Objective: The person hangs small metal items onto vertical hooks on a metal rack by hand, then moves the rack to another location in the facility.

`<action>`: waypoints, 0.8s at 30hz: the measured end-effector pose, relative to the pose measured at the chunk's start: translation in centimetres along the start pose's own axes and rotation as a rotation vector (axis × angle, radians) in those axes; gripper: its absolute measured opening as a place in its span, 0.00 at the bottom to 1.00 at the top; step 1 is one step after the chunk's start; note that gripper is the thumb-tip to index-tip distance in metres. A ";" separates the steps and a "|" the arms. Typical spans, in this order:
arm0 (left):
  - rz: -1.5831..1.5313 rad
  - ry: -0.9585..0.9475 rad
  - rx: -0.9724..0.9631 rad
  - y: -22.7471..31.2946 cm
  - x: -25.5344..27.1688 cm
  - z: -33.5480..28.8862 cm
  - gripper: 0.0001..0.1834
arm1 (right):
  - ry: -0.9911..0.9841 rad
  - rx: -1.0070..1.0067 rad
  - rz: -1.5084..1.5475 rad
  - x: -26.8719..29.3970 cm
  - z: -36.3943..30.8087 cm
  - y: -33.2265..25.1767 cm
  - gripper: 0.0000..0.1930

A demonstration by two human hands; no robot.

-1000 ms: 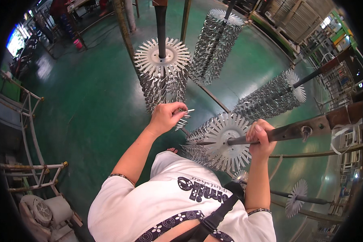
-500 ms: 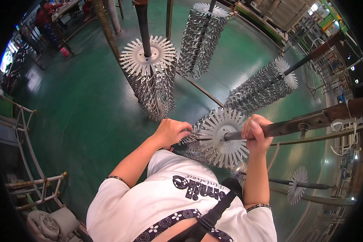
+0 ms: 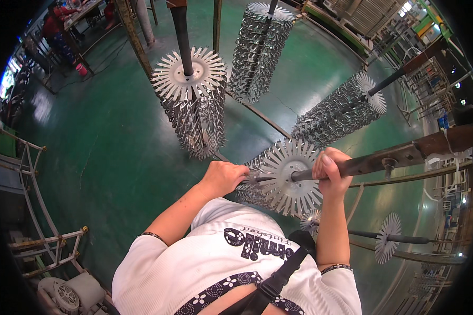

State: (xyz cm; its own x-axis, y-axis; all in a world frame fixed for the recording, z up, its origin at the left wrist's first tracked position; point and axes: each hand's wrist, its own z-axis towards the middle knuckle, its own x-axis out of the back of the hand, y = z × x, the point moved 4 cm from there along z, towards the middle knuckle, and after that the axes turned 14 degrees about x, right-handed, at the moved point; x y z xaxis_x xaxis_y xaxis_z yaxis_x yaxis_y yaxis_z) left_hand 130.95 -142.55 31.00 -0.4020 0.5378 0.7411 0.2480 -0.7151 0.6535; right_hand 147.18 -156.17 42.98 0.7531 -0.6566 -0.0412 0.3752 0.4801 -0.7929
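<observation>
I'm seeing the right hand (image 3: 331,170), centre-right of frame, wrapping its fist around the dark rod (image 3: 383,160) that's running off to the right edge. The left hand (image 3: 223,178) is curling shut at the rim of the toothed metal disc (image 3: 289,178) at frame centre, pinching something small there; I can't tell what. I'm judging the rod hand should be holding steady while the left is working. I'd be keeping fingers off the sharp teeth. Loaded disc stacks (image 3: 194,105) are hanging at upper centre, apart from both hands.
</observation>
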 end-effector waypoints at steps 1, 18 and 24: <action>0.021 -0.030 -0.008 0.1 -0.4 0.0 0.06 | 0.004 -0.009 -0.001 0.0 0.0 0.0 0.17; 0.054 -0.145 -0.030 0.3 -2.6 0.7 0.08 | 0.011 -0.011 0.022 0.3 -0.4 0.9 0.17; 0.005 -0.169 -0.016 0.0 -3.0 0.8 0.07 | 0.065 -0.070 0.120 0.3 -0.3 1.1 0.16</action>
State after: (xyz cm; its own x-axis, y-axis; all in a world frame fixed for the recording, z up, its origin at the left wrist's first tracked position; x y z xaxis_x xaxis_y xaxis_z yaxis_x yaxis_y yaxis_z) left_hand 132.84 -143.82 28.86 -0.2462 0.6008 0.7605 0.2350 -0.7243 0.6482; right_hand 147.66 -156.03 41.88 0.7527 -0.6345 -0.1756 0.2444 0.5170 -0.8204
